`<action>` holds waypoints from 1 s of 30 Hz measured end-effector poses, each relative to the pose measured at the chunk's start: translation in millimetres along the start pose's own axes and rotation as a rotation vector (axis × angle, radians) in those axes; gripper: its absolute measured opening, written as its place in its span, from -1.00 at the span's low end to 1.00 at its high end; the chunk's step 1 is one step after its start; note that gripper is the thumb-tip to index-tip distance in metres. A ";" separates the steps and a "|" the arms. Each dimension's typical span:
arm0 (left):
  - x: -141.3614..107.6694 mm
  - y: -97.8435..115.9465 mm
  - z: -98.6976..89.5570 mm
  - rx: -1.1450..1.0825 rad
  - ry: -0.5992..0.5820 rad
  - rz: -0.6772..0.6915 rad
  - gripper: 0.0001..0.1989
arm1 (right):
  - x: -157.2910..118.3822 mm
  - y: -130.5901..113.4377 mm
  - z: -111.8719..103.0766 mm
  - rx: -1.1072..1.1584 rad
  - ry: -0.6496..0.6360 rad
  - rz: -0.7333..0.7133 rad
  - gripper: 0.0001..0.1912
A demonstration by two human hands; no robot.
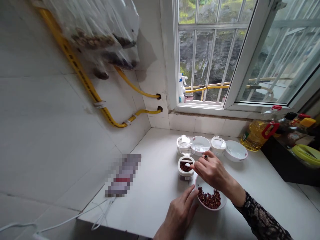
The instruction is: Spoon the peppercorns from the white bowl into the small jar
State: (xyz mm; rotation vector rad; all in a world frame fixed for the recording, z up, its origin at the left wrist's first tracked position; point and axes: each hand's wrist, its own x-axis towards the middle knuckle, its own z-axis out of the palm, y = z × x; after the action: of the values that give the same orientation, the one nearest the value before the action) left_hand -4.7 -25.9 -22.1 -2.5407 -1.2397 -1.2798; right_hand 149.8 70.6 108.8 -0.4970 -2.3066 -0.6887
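One bowl (203, 184) of peppercorns (209, 200), likely light, rigid and best taken by its rim, is held on the desk (152, 196) by the left hand (178, 211); a spoon (187, 165), by the right hand (210, 170).

Right arm: forearm (261, 215) enters from lower right, in a dark, patterned sleeve ending short of the bare wrist (238, 193). Right hand (210, 168): raised, back uppermost, knuckles bent, fingers (199, 164) drawn together in a pinch pointing left. Left hand (178, 211): enters from bottom edge, lower and nearer; back visible, digits reaching forward and right, slightly bent. Hands near each other, apart.
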 end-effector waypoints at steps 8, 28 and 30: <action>0.8 1.4 0.2 0.024 0.007 -0.009 -0.71 | -1.7 4.1 -6.9 0.060 -0.032 0.060 -0.61; -1.5 0.2 -3.9 0.024 -0.049 -0.002 -0.64 | -69.5 31.3 -17.2 0.231 -0.405 0.553 -0.53; -1.9 0.4 -4.2 0.031 -0.054 0.000 -0.64 | -71.8 27.1 -12.0 0.227 -0.432 0.529 -0.56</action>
State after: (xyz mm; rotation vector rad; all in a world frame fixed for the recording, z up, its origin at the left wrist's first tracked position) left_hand -7.9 -28.9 -20.5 -2.5703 -1.2592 -1.1903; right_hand 220.1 73.3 75.9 -1.1804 -2.4341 -0.0602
